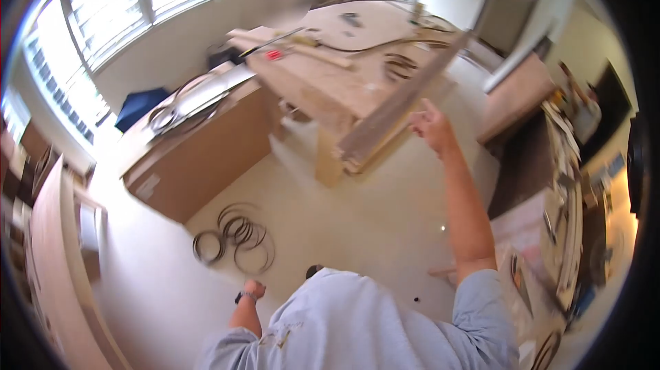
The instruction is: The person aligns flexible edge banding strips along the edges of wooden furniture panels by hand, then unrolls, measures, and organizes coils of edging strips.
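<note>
My right hand (432,126) reaches forward beside a long brown wooden board (405,102). Its fingers look partly stretched out, somewhat blurred, and hold nothing I can see; whether a fingertip touches the board I cannot tell. The board lies at a slant along the near right edge of a wooden worktable (323,95), over paler strips. Low at my left side, my left hand (254,289) has its fingers curled in, with a dark band on the wrist. Nothing shows in it. Coils of thin dark edging strip (237,232) lie on the floor in front of it.
A brown panel box (206,157) stands left of the worktable. On the tabletop lie a red item (274,55) and dark strip coils (400,65). Stacked panels (526,157) line the right side, where another person (586,112) is. A curved wooden panel (58,253) stands far left.
</note>
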A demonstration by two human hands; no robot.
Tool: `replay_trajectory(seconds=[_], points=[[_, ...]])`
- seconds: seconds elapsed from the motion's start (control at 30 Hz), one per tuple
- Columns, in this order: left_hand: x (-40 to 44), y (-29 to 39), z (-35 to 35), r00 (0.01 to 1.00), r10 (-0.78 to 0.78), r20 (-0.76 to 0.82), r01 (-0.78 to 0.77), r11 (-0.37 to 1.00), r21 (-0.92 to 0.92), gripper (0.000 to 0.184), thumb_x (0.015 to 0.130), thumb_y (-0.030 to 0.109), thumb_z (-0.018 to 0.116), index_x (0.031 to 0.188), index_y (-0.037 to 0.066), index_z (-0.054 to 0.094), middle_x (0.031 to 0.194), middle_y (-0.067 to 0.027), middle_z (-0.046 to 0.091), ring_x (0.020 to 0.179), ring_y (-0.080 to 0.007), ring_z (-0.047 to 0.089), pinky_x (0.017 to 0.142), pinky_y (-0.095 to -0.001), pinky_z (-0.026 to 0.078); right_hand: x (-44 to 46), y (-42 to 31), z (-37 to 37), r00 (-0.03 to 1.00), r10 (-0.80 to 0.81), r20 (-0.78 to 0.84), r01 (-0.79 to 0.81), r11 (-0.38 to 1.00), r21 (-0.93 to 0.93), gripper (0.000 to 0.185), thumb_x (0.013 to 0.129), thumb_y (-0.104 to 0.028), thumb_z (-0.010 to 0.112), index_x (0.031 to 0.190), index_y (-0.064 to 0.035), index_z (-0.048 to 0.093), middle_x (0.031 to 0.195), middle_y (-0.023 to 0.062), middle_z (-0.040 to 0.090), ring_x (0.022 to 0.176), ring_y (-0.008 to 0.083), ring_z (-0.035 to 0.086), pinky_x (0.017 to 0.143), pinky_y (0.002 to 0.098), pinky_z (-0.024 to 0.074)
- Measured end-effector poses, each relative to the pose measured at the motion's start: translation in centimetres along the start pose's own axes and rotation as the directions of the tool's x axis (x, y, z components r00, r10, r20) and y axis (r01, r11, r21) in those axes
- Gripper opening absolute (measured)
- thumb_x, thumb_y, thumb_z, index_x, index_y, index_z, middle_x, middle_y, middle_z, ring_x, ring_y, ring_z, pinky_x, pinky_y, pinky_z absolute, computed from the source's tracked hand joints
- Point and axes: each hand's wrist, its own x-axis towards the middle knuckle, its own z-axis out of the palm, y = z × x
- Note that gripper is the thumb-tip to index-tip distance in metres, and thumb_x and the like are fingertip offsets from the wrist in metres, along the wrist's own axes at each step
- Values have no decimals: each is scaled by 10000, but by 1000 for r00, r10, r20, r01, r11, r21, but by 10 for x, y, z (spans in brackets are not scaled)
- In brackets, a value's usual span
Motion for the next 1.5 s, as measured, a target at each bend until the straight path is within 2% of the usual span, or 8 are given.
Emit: replay_trajectory(seconds=[0.07,0.23,0.43,0.57,0.7,0.97,1.13,1.5], points=[[-3,-4,-15,888,-450,92,373,589,-717,255,787,275,631,900,54,686,829,-133,692,697,-271,659,682,-407,521,30,8,9,999,-7,35,8,999,-41,741,845,-213,649,1395,75,243,872,94,646,656,110,585,606,242,491],[-18,-4,-44,760,-644,92,297,218,-930,316,815,228,582,991,-21,666,762,-164,681,655,-230,665,666,-354,530,109,25,4,992,120,34,-112,976,-187,811,822,-192,669,1420,53,180,921,108,657,648,130,596,584,236,484],[-54,39,-37,611,-719,331,474,-4,-881,334,804,280,616,1003,20,678,1022,-208,645,998,-326,615,887,-383,473,209,63,47,971,168,169,-113,949,-295,653,853,-201,623,1403,-74,293,1057,125,640,680,154,619,493,273,469],[-66,100,-4,532,-687,495,539,-176,-823,329,794,284,610,975,19,686,1002,-215,648,981,-330,621,881,-379,480,217,78,167,689,-164,706,656,554,-512,256,874,-137,533,1107,-136,640,1045,103,625,780,179,641,659,315,508],[-71,157,-14,457,-719,523,531,-251,-809,327,789,286,595,946,17,692,986,-213,652,970,-340,622,879,-380,482,162,22,273,548,-104,830,303,949,-82,748,813,-311,642,1389,18,295,1071,249,621,960,303,618,867,368,459],[-65,272,-44,259,-780,570,17,-586,-810,248,822,144,568,898,-76,656,732,-149,661,596,-187,655,556,-304,524,113,-7,391,423,-120,898,618,763,-189,797,833,-317,634,1415,26,211,1291,236,485,1191,339,482,971,375,412],[-102,333,-77,289,-690,664,313,-587,-747,180,807,99,542,785,-55,631,681,-111,643,568,-202,645,515,-292,502,114,-9,455,446,53,893,584,739,-336,785,845,-310,607,1444,-41,178,1325,207,468,1226,317,455,1004,386,390],[-128,282,12,186,-386,904,-156,-920,-360,157,871,93,502,922,-32,583,766,-118,626,588,-216,633,440,-308,459,149,3,571,516,7,857,639,663,-390,308,841,-220,562,1104,-65,607,1164,152,603,1093,304,573,889,396,486]])
